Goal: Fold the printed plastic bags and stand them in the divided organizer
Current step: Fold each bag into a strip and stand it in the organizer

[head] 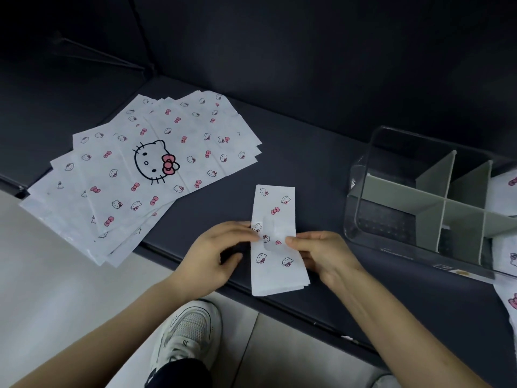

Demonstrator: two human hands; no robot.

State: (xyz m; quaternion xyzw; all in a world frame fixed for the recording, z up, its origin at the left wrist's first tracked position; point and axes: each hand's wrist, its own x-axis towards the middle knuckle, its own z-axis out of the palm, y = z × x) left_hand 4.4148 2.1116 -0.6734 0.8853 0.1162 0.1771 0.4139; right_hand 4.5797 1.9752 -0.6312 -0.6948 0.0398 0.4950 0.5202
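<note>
I am losing the organizer's (391, 189) right end past the frame edge. The printed bags (507, 301) beside it are showing only as slivers, partly behind its clear wall. The top sheet is covering most of the fanned stack (145, 169). Fingers of the left hand (221, 253) and the thumb of the right hand (321, 253) are hiding the folded bag's (275, 208) side edges. The front label (444, 266) is reading too small for me. The bottom edge is clipping a second shoe (384, 382).

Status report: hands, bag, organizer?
Left hand, right hand pinch folded bag, lying flat. Organizer at its right, nothing between. Unfolded stack left.
</note>
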